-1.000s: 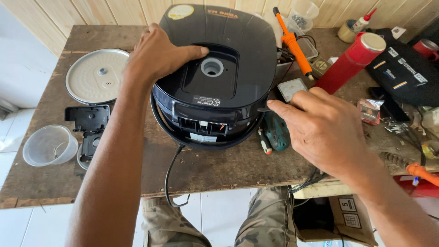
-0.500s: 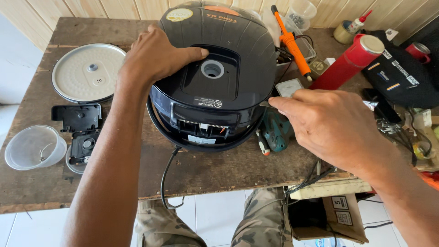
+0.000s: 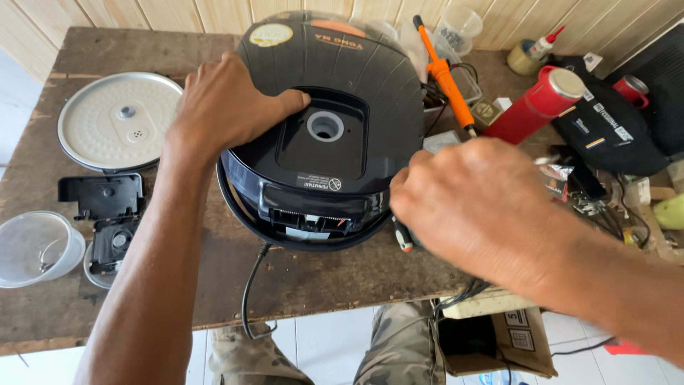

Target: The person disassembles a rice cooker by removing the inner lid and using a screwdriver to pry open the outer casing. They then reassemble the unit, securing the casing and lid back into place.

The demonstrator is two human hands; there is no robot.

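Right hand [image 3: 474, 210]: nearest, curled by the cooker's right flank; what it grips, if anything, cannot be told. A screwdriver [image 3: 403, 235] shows just beneath.
Cooker [image 3: 324, 128]: black, mid-bench [image 3: 299, 278], cord [image 3: 249, 299] trailing over the near edge.
Left hand [image 3: 224, 107]: flat on the top, apparently steadying it, grasping nothing.
Clear cup [image 3: 32, 248]: left, contents unclear.
Metal lid [image 3: 117, 121]: far left.
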